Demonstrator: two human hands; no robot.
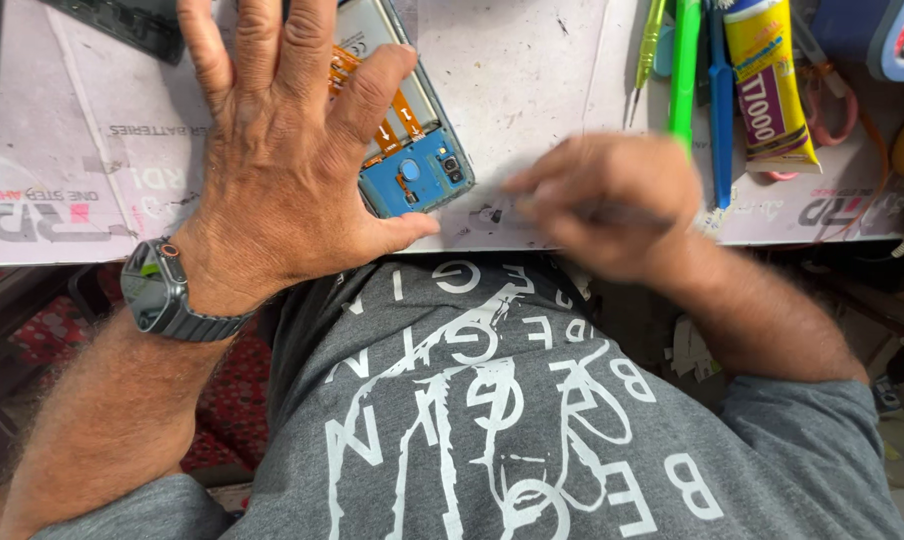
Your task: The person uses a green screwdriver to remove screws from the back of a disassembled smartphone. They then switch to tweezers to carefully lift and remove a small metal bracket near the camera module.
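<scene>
Grey printed shirt fabric (492, 420) fills the lower view, closest to the lens, with the bench (532, 90) edge just above it. On the bench lies an opened phone (412, 150), back cover off, showing a blue lower board, orange flex ribbons and a metal shield. The left hand (282, 160), a dark watch (157, 290) on its wrist, presses flat on the phone with fingers spread wide, gripping nothing. The right hand (612, 205) sits just right of the phone's lower end; it is blurred, its fingers pinched narrow, probably around a thin dark tool, though I cannot tell for sure. Judging by the bared insides, opening is done, and work on the internals and closing up remain. Near the far edge lie a green tool (684, 70), a blue tool (721, 110) and a yellow glue tube (767, 85).
</scene>
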